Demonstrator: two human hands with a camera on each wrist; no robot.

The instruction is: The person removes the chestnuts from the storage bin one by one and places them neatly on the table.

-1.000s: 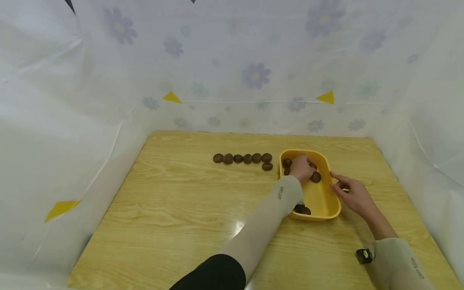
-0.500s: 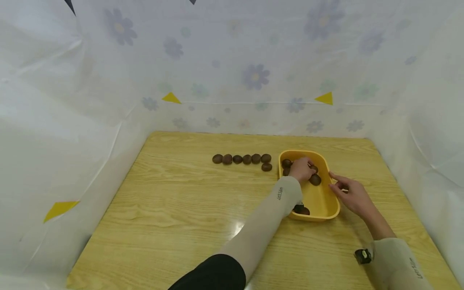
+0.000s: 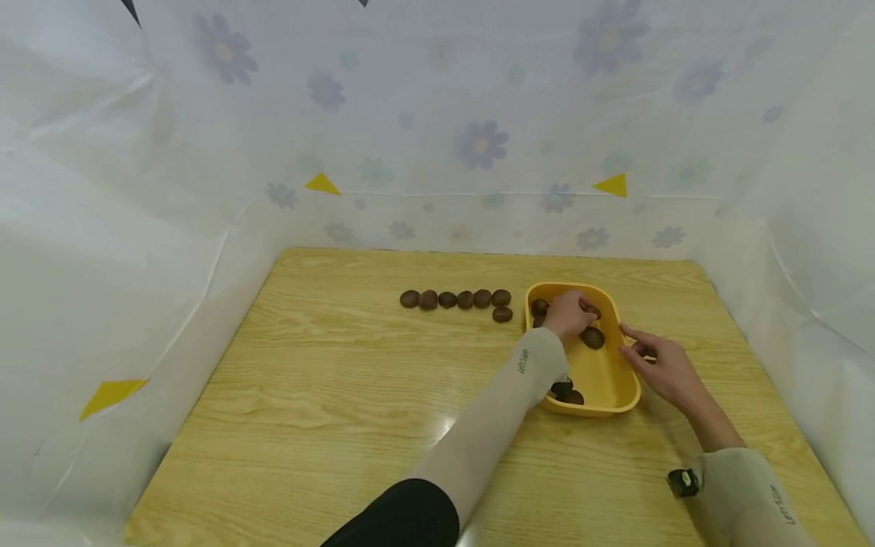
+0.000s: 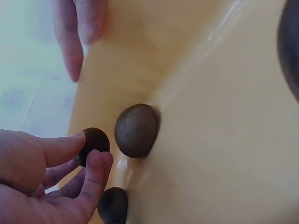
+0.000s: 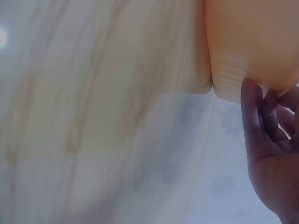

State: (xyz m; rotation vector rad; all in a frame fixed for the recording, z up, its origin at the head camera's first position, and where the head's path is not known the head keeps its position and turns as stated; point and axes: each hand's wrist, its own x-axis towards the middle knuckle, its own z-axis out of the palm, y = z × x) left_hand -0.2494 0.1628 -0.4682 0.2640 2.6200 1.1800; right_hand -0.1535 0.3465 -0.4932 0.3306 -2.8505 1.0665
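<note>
Inside a yellow plastic box (image 3: pixel 604 380), my left hand (image 3: pixel 567 313) is low among several dark brown chestnuts. In the left wrist view it pinches one chestnut (image 4: pixel 99 141) between thumb and fingertips. Two more chestnuts lie close by, a larger one (image 4: pixel 137 131) and a lower one (image 4: pixel 113 205). My right hand (image 3: pixel 666 370) touches the right side of the box near its rim. The right wrist view has its fingers (image 5: pixel 250 105) against the outer wall. Part of the box's left side is hidden by my left sleeve.
Left of the box, several chestnuts form a straight row (image 3: pixel 465 299) on the wooden table (image 3: pixel 307 395). One more chestnut (image 3: pixel 502 314) lies just in front of the row's right end. White flowered sheeting (image 3: pixel 424 137) closes off the back and sides.
The left hand stays in the box, with only a slight shift of its fingers and forearm. The right hand and the row of chestnuts keep their places.
</note>
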